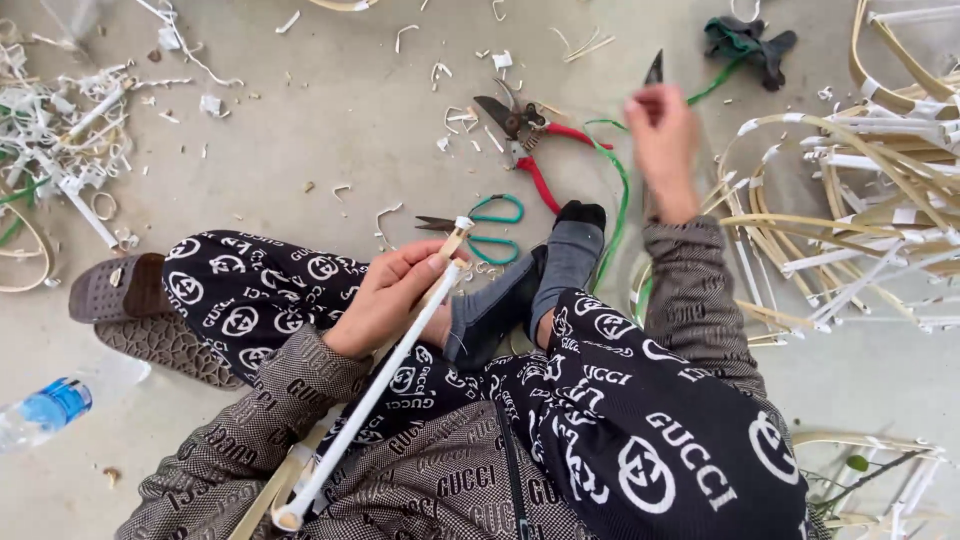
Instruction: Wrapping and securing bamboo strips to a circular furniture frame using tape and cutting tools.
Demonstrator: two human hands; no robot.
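My left hand (388,298) grips a long stick wrapped in white tape (375,385), holding it near its upper end over my crossed legs. The stick slants down to the lower left. My right hand (662,140) is stretched out over the floor, blurred, holding a small dark pointed tool (654,69) at its fingertips. A green strip (617,190) trails on the floor close to that hand. Teal-handled scissors (487,226) lie just beyond the stick's tip. Red-handled pruning shears (530,135) lie further out on the floor.
A pile of bent cane frames with white tape (860,200) fills the right side. White offcuts and scraps (70,120) litter the left. A brown slipper (120,290), a plastic bottle (50,405) and a dark cloth (750,42) lie on the concrete floor.
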